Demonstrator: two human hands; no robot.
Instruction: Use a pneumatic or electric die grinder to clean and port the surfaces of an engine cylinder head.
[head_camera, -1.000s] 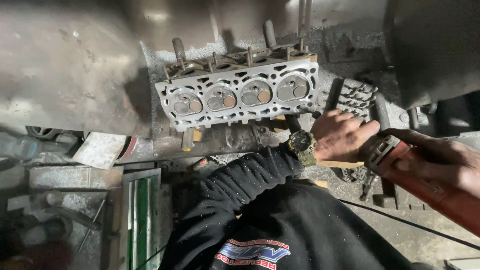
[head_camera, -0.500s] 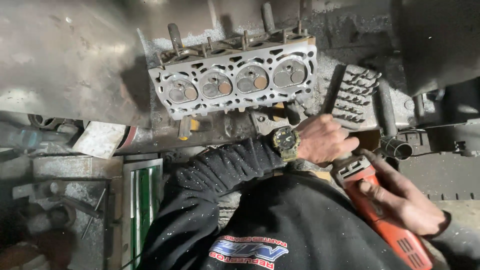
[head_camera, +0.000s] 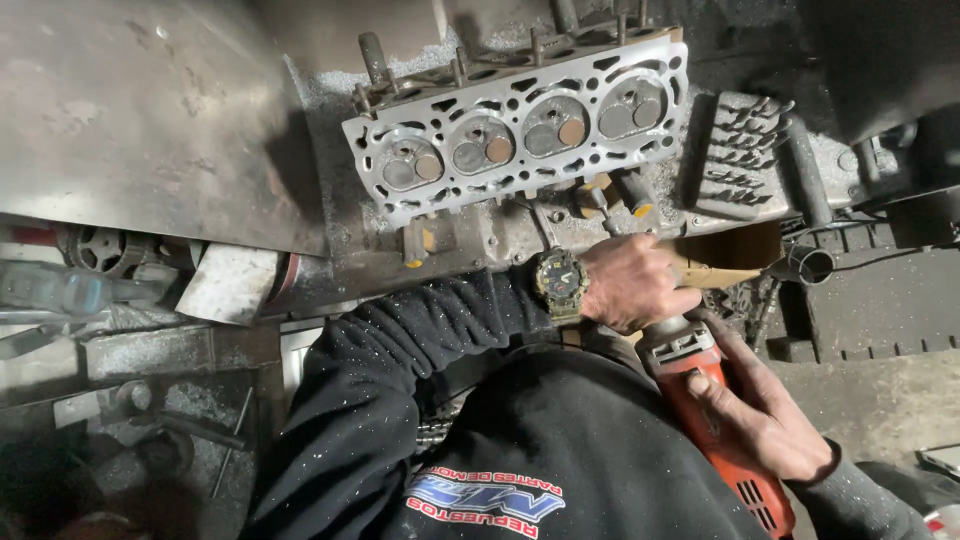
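A worn metal table (head_camera: 150, 120), dusted with grit, carries a four-chamber engine cylinder head (head_camera: 520, 135) lying on its side, its valves facing the camera. To its right stands a grey rack of drill bits (head_camera: 735, 160), and just below that lies a short dark pipe (head_camera: 810, 265). A flat metal block (head_camera: 235, 285) rests against the table's lower left edge.

Below the cylinder head, a person in a black sweatshirt (head_camera: 520, 440) flecked with filings works an orange angle grinder (head_camera: 715, 420), which sits close to the body at lower right, angled up toward a piece of brown cardboard (head_camera: 725, 260). The right hand (head_camera: 770, 415) wraps the grinder's orange body, fingers closed around it with the thumb laid on top. The left hand (head_camera: 635, 280), a chunky wristwatch (head_camera: 560, 280) on its wrist, grips the grey front end of the tool, fingers curled shut over it, directly beneath the cylinder head's lower edge.
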